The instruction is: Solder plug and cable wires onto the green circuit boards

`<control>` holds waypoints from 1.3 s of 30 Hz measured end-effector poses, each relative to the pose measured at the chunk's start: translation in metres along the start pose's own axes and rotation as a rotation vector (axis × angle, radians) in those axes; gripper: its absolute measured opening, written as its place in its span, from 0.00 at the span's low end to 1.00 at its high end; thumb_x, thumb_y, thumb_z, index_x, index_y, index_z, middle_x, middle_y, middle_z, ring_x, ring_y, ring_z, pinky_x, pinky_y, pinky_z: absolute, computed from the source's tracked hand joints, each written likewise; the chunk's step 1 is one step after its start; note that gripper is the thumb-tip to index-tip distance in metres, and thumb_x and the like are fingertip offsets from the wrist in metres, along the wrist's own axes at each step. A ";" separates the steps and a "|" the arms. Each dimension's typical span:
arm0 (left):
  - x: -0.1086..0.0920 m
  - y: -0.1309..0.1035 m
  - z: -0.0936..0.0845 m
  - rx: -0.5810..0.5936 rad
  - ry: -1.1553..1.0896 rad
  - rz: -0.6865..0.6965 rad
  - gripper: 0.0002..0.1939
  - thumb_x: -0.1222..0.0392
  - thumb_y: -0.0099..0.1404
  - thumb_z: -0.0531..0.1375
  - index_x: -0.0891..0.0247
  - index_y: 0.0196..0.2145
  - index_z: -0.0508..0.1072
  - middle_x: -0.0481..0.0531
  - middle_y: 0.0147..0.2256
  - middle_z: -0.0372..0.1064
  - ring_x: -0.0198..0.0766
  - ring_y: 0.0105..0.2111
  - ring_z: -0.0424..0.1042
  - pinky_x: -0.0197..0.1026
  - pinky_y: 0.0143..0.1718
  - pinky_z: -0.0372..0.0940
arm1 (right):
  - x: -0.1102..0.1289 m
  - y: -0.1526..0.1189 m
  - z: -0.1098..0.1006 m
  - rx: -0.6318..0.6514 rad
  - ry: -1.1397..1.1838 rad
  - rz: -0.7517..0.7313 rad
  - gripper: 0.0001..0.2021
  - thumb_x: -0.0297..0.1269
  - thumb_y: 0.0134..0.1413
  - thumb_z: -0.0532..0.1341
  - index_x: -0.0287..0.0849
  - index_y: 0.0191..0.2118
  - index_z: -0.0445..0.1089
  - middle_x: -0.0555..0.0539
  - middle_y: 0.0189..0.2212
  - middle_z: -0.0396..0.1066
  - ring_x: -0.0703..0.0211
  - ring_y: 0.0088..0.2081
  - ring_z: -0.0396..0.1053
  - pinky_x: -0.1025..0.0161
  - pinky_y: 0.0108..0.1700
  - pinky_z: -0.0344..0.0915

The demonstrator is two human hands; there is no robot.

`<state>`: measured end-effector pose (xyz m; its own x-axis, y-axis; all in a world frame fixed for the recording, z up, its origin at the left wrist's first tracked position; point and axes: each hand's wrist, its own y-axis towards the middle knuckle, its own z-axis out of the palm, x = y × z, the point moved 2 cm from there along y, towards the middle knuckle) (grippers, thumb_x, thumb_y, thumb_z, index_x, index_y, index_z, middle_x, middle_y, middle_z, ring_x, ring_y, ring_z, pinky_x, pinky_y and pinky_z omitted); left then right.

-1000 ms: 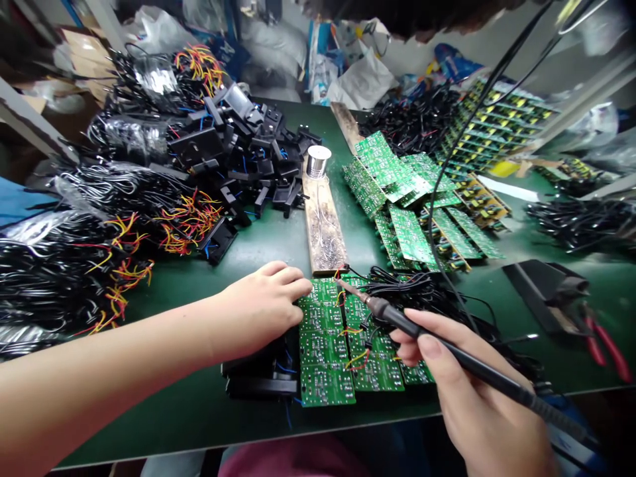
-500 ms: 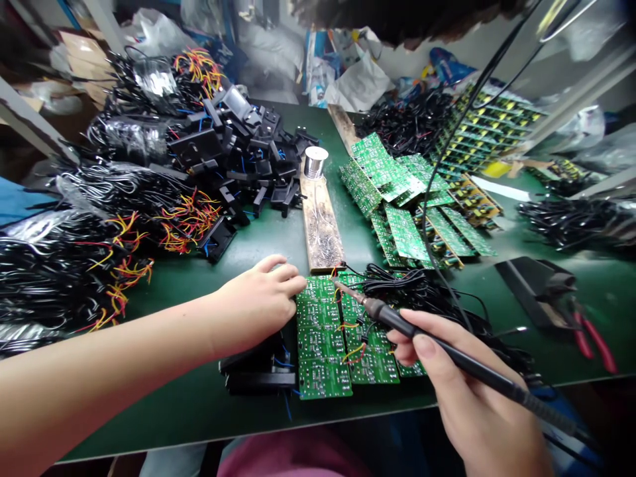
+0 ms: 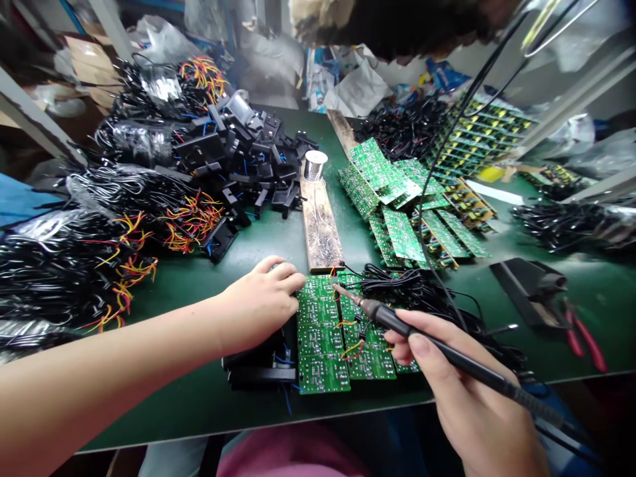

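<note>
My right hand (image 3: 462, 377) grips a soldering iron (image 3: 437, 341) like a pen. Its metal tip reaches the upper part of the green circuit boards (image 3: 322, 331), by thin red and yellow wires. The boards lie side by side, with short wires and black cables on the middle one. My left hand (image 3: 265, 295) is curled at the left board's upper left edge; its fingertips are partly hidden, so what they hold cannot be made out. Black plastic housings (image 3: 261, 377) with blue wires lie below that hand. A wooden strip (image 3: 320, 225) with solder strands sits just beyond the boards.
A solder spool (image 3: 315, 165) stands on the strip's far end. Black housings (image 3: 248, 152) and bundled cables (image 3: 64, 271) are heaped left. Stacked circuit boards (image 3: 402, 232) lie right, with red-handled pliers (image 3: 583, 338) near the right edge. A black cord (image 3: 422, 218) hangs across the right side.
The view has shifted slightly. Both hands keep nearly the same place, and the iron's tip stays at the wires near the top of the boards.
</note>
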<state>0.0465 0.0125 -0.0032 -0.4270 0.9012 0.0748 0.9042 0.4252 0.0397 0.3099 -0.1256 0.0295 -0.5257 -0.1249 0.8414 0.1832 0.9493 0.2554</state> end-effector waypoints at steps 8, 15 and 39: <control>0.004 0.003 0.009 -0.048 -0.016 0.013 0.05 0.62 0.66 0.66 0.58 0.31 0.78 0.52 0.45 0.76 0.51 0.52 0.69 0.61 0.67 0.49 | 0.001 0.000 -0.002 0.010 0.002 -0.001 0.11 0.39 0.74 0.64 0.57 0.57 0.78 0.53 0.42 0.83 0.65 0.38 0.82 0.73 0.44 0.80; 0.004 0.000 0.001 -0.062 -0.039 0.002 0.05 0.60 0.66 0.66 0.60 0.32 0.77 0.52 0.43 0.74 0.49 0.49 0.69 0.58 0.65 0.52 | -0.002 -0.003 -0.005 0.018 0.018 0.038 0.11 0.40 0.74 0.65 0.57 0.57 0.78 0.52 0.43 0.83 0.64 0.39 0.82 0.73 0.44 0.81; -0.008 -0.003 0.009 -0.175 -0.286 -0.227 0.12 0.57 0.76 0.58 0.59 0.34 0.77 0.52 0.46 0.73 0.47 0.50 0.69 0.62 0.69 0.50 | 0.007 0.011 0.001 0.172 -0.062 0.069 0.09 0.41 0.73 0.64 0.54 0.53 0.80 0.50 0.41 0.83 0.60 0.38 0.84 0.72 0.41 0.81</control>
<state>0.0476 0.0045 -0.0132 -0.5750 0.7836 -0.2352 0.7621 0.6175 0.1945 0.3074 -0.1162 0.0378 -0.5679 -0.0450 0.8218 0.0785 0.9910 0.1086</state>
